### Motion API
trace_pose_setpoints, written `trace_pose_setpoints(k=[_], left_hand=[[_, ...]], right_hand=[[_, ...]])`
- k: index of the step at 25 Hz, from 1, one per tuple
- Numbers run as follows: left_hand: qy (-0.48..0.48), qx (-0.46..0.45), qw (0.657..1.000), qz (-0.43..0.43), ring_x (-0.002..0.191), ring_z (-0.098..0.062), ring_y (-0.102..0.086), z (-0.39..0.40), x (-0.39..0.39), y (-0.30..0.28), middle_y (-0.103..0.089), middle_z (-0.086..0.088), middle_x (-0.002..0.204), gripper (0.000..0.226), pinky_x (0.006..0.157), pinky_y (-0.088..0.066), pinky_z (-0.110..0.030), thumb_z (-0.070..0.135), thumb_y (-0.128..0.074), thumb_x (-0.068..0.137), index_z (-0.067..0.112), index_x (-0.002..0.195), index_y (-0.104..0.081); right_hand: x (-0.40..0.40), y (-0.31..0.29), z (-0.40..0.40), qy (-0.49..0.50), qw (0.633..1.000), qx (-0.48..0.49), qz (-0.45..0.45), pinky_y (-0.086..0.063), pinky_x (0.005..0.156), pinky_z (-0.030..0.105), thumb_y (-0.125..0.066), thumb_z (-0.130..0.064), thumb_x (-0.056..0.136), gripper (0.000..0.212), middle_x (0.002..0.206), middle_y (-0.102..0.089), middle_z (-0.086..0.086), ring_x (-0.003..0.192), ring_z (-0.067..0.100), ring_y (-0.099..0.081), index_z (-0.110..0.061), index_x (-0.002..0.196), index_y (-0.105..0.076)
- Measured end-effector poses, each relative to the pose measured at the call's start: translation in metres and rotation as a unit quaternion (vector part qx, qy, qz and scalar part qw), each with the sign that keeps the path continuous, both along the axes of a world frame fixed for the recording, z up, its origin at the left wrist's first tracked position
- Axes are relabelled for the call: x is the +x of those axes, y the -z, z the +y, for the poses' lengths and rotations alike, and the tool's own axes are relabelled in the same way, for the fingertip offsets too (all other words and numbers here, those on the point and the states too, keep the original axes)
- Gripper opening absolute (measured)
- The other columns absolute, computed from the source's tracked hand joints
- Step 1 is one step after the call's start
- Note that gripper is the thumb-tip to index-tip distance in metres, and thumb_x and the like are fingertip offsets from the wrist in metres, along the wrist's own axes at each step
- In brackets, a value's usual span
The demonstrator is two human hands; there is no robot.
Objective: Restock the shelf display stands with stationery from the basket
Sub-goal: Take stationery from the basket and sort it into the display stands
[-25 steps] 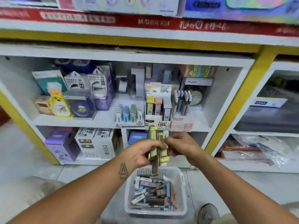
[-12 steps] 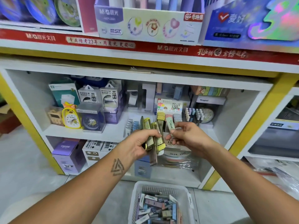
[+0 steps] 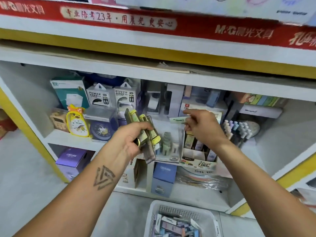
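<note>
My left hand (image 3: 131, 140) grips a bundle of slim yellow-green lead cases (image 3: 145, 132), held upright in front of the shelf. My right hand (image 3: 201, 127) pinches a single pale green case (image 3: 177, 120) and holds it level above the cardboard display stand (image 3: 199, 164), which has several cases standing in its slots. A clear stand (image 3: 168, 146) with several small items sits just left of it. The white plastic basket (image 3: 153, 216) on the floor below holds several more cases in purple, blue and white.
The white shelf compartment (image 3: 68, 140) also carries a yellow duck clock (image 3: 77, 123), a round blue clock (image 3: 100, 131), power bank boxes (image 3: 100, 97) and a rack of pastel pens (image 3: 236, 132). Purple and blue boxes stand on the lower shelf. A yellow frame borders the unit.
Both hands rose from above the basket to shelf height. My right hand drew one pale green case out of the bundle and carried it right, over the display stand.
</note>
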State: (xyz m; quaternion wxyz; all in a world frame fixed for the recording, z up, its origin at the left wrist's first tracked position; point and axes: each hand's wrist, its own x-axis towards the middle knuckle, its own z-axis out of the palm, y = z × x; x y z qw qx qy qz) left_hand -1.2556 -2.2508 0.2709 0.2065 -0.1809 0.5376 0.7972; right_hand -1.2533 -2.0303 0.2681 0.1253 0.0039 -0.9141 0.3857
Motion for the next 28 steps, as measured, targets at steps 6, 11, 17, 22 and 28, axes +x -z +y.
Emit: trace_pose_setpoints(k=[6, 11, 17, 22, 28], left_hand=[[0.014, -0.033, 0.999, -0.024, 0.053, -0.026, -0.064, -0.001, -0.008, 0.005, -0.065, -0.011, 0.071, 0.022, 0.042, -0.054, -0.034, -0.006, -0.065, 0.080, 0.009, 0.096, -0.064], [0.012, -0.032, 0.999, -0.031, 0.054, -0.027, -0.065, -0.002, -0.011, 0.010, -0.066, -0.012, 0.074, 0.027, 0.050, -0.055, -0.035, -0.007, -0.066, 0.077, 0.008, 0.100, -0.067], [0.017, -0.028, 0.999, -0.035, 0.056, -0.027, -0.064, 0.000, -0.010, 0.010, -0.066, -0.013, 0.073, 0.024, 0.047, -0.055, -0.034, -0.009, -0.067, 0.075, 0.008, 0.092, -0.068], [0.027, -0.019, 0.999, -0.028, 0.072, -0.031, -0.065, 0.003, -0.008, 0.009, -0.068, -0.017, 0.086, 0.027, 0.062, -0.058, -0.040, -0.010, -0.069, 0.074, 0.006, 0.096, -0.069], [0.028, 0.005, 1.000, 0.003, 0.067, -0.030, -0.069, 0.018, -0.003, 0.005, -0.071, -0.021, 0.087, 0.033, 0.060, -0.060, -0.043, -0.010, -0.067, 0.074, 0.000, 0.105, -0.069]], right_hand=[[-0.024, 0.021, -0.018, -0.055, 0.965, 0.214, 0.140, -0.049, 0.070, 0.028, -0.065, -0.006, 0.091, 0.010, 0.085, -0.075, 0.002, 0.083, 0.023, -0.068, -0.011, 0.092, -0.074], [-0.033, 0.032, -0.025, -0.093, 0.957, 0.265, 0.073, -0.052, 0.065, 0.042, -0.058, 0.007, 0.084, 0.016, 0.078, -0.067, 0.013, 0.078, 0.033, -0.065, -0.007, 0.092, -0.061], [-0.036, 0.037, -0.033, -0.112, 0.941, 0.317, 0.044, -0.052, 0.065, 0.041, -0.058, 0.007, 0.081, 0.015, 0.077, -0.066, 0.010, 0.073, 0.030, -0.062, -0.007, 0.082, -0.064], [-0.031, 0.031, -0.039, -0.126, 0.923, 0.360, 0.050, -0.052, 0.091, 0.035, -0.053, 0.007, 0.086, 0.039, 0.113, -0.065, 0.007, 0.106, 0.024, -0.060, -0.009, 0.119, -0.069], [0.012, -0.011, -0.036, -0.099, 0.959, -0.200, -0.175, -0.044, 0.049, 0.026, -0.076, -0.041, 0.084, 0.037, 0.075, -0.073, 0.008, 0.057, 0.020, -0.063, -0.007, 0.094, -0.066]])
